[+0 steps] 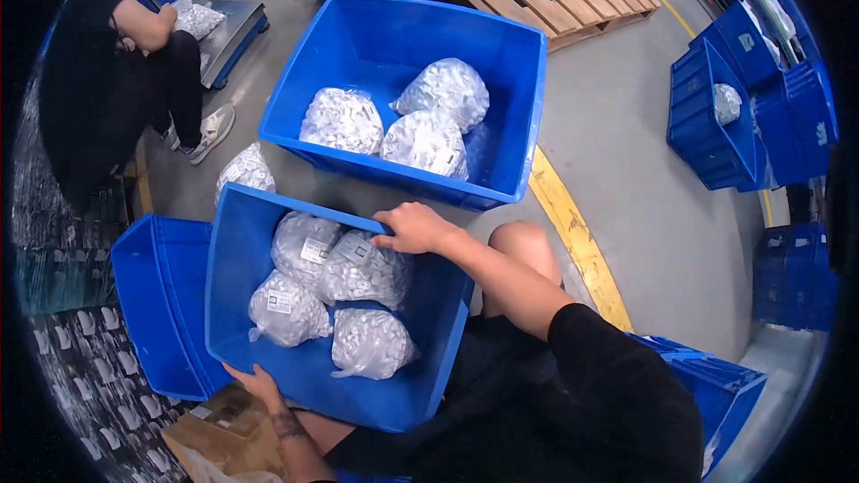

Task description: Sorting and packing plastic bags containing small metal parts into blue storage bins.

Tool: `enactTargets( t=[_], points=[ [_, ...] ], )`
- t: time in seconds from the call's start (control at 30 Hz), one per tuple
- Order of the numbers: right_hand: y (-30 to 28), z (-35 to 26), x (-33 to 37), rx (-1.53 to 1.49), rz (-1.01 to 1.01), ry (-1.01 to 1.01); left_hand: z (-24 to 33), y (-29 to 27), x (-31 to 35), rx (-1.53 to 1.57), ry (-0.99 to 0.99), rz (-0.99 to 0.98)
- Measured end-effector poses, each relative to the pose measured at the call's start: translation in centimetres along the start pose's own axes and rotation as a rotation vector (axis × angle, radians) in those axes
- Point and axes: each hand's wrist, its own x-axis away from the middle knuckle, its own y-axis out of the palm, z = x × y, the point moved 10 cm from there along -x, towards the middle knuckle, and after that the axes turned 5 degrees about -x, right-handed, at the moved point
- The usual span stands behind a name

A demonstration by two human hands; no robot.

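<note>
Two hands are on a blue bin (234,286), which sits low in front of the person. The right arm reaches up and left from the lower right, with its elbow bent. The right hand (416,227) is on the far rim, its fingers bent and closed over the edge, back of the hand up. The left arm comes up from the bottom. The left hand (258,385) is at the near left corner. Its fingers touch the edge, but the bin hides part of them, so I cannot tell how tightly they close. Four clear bags (367,273) full of small white bits lie inside the bin. Just past it is a big bin (358,45), also blue, with three more such bags (342,121).
</note>
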Motion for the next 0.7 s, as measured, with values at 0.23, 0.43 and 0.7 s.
enactTargets(
  t=[0.23, 0.43, 0.7],
  points=[
    [0.7, -0.1, -1.4, -0.064, -0.061, 0.013, 0.1, -0.3, -0.1, -0.046, -0.126, -0.004],
    [1.6, 0.2, -2.5, -0.138, -0.137, 0.026, 0.0, -0.4, -0.1, -0.121, -0.188, 0.004],
    [0.9, 0.1, -2.7, -0.176, -0.118, 0.014, 0.4, -0.4, -0.4, -0.176, -0.19, -0.02]
  ],
)
